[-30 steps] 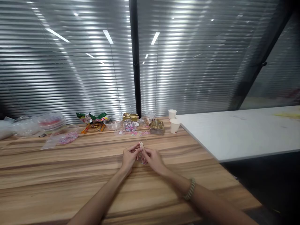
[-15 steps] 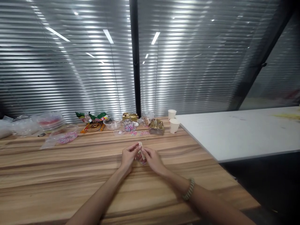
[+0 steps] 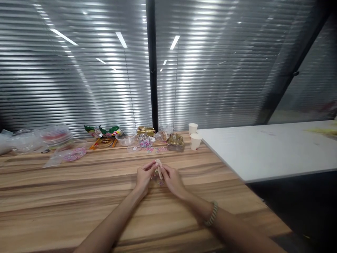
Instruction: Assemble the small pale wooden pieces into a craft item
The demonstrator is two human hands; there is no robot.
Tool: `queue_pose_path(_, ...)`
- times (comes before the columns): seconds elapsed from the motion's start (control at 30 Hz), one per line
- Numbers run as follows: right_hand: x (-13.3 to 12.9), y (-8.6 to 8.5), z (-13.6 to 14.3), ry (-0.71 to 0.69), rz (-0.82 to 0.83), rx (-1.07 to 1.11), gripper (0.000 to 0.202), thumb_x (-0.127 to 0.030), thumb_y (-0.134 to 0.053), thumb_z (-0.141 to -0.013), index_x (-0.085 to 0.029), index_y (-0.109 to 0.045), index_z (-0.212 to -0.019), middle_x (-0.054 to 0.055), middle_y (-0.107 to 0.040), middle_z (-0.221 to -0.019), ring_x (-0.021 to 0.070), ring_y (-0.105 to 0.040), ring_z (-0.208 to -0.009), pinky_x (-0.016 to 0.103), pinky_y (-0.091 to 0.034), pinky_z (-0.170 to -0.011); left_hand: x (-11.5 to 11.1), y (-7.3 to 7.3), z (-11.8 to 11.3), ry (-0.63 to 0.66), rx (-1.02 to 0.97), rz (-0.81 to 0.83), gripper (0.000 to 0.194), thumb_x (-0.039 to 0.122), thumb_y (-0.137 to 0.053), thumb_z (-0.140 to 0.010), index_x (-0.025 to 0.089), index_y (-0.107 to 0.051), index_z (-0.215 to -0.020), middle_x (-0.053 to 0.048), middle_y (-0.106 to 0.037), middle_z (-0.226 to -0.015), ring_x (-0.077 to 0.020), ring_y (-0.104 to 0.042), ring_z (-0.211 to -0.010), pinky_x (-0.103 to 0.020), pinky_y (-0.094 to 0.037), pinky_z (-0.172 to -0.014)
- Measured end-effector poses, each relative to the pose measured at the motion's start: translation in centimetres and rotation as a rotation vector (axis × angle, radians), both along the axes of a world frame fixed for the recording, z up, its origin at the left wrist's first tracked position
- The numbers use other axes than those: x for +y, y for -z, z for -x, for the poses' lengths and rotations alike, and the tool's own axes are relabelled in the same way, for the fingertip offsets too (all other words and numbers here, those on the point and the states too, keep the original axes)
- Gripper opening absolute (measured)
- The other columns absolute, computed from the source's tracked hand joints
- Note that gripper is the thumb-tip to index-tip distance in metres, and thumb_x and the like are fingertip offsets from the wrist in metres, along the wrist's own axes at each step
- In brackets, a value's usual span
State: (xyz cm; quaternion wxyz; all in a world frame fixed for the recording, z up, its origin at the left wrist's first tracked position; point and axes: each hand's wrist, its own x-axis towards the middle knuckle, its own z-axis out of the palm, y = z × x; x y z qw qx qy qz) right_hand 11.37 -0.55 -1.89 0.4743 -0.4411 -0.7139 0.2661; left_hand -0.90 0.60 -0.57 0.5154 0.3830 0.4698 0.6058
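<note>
Between my hands, near the middle of the wooden table [image 3: 79,211], is a small pale strip [image 3: 158,164], too small to identify. My left hand [image 3: 143,177] pinches its left side, and my right hand [image 3: 171,178] grips it from the right. Some small pink and purple bits [image 3: 161,182] show just below the strip, between the palms; whether they are held or lie on the table is unclear. A beaded bracelet circles my right wrist.
Along the back stand two paper cups [image 3: 196,141], a gold package [image 3: 176,142], a clear bowl [image 3: 126,140], green snack packets [image 3: 113,131] and a plastic bag with pink pieces [image 3: 75,154]. At the right is a white table [image 3: 263,151].
The pale strip has shifted slightly between my fingers, and the pink bits below show less. Both hands stay in nearly the same place.
</note>
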Motion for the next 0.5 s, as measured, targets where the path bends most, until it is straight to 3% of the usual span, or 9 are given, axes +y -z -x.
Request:
queue_pose_path(0.17, 0.4, 0.3, 0.0, 0.024, 0.049, 0.04, 0.037, -0.037, -0.031, -0.089, -0.015, -0.06, -0.081, 0.004, -0.061, -0.068, 0.0143, -0.054, -0.061, 0.023, -0.041, -0.059, 0.3, 0.2, 0.4, -0.021, -0.053, -0.004, 0.039, 0.028, -0.08, -0.044, 0.011, -0.072, -0.078, -0.005, -0.067, -0.062, -0.0046, -0.045, -0.04, -0.017, -0.034, -0.039)
queue_pose_path(0.5, 0.7, 1.1, 0.6, -0.213, 0.239, 0.26, 0.041, -0.052, -0.037, -0.083, -0.016, -0.054, -0.075, 0.003, -0.057, -0.066, 0.0117, -0.052, -0.056, 0.023, -0.044, -0.053, 0.7, 1.3, 0.5, 0.113, -0.087, 0.02, 0.046, 0.03, -0.08, -0.046, 0.01, -0.069, -0.086, -0.003, -0.065, -0.061, -0.0049, -0.046, -0.04, -0.018, -0.035, -0.039)
